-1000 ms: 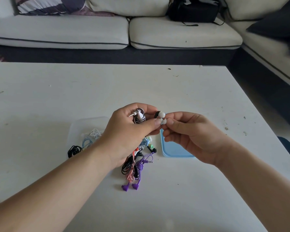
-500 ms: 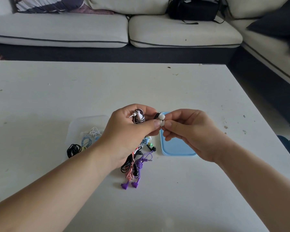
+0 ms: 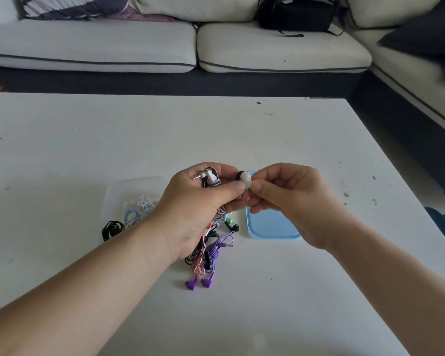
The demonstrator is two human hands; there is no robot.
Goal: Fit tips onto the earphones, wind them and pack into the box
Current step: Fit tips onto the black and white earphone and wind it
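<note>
The white tip now sits tighter against the black bud of the wound earphones than a second ago, so this fitting looks nearly done. The left hand grips the earphones in curled fingers. The right hand pinches the tip, above the lid on the table.

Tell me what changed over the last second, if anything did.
The right hand lifted slightly, fingers curling tighter on the white tip at the earbud. Nothing was taken up or let go. The left hand keeps gripping the wound striped earphones; the earphone pile, blue lid and clear box lie unmoved.
</note>
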